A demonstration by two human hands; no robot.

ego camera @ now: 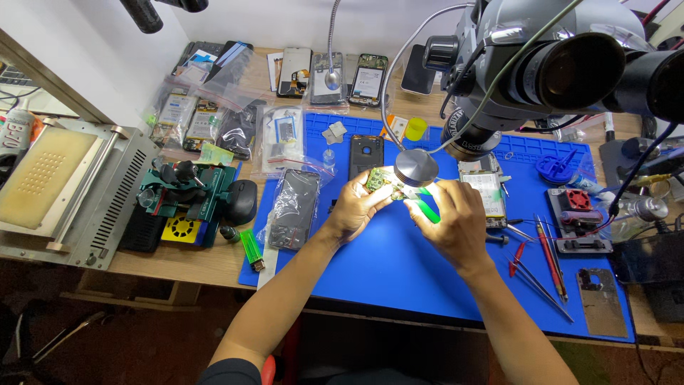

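On the wooden table point(206, 265), a grey machine point(68, 189) sits far left, then a green lighter point(251, 249) and a bagged phone point(293, 208) on the blue mat point(399, 274). Mid-mat, the left hand point(356, 207) fingers pinch a green circuit board point(381, 180); the right hand point(452, 221) grasps a green-handled tool point(426, 208) beneath the microscope point(531, 68).

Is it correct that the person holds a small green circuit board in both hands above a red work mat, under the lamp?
Not quite: the head view shows the work mat is blue, not red. The left hand and right hand do hold the small green circuit board under the lamp.
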